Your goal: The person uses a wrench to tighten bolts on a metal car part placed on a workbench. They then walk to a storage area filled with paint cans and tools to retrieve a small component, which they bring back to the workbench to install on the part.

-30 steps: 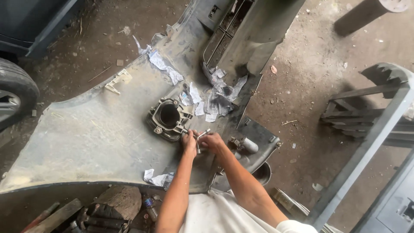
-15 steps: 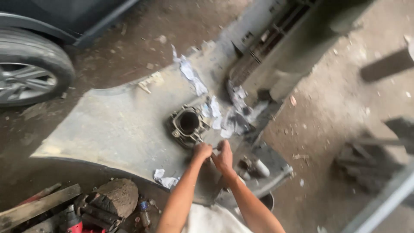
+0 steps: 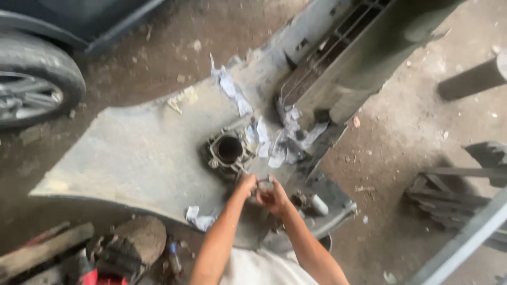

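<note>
Both my hands meet over the near edge of a large grey car body panel (image 3: 132,153) lying on the ground. My left hand (image 3: 246,184) and my right hand (image 3: 275,198) are closed together around a small round metal part (image 3: 264,185); the blur hides its details. Just beyond my hands sits a dirty metal engine cylinder block (image 3: 228,151) with a round bore facing up. Crumpled white paper scraps (image 3: 282,142) lie to its right.
A car wheel (image 3: 31,79) stands at the far left. A long grey panel with a grille (image 3: 348,47) runs off to the upper right. A small white cylinder (image 3: 318,204) lies right of my hands. Dark metal frames (image 3: 454,195) sit at right, tools and wood (image 3: 105,248) at lower left.
The view has shifted a little, with the wheel now further in. My hands stay together on the small part just in front of the cylinder block.
</note>
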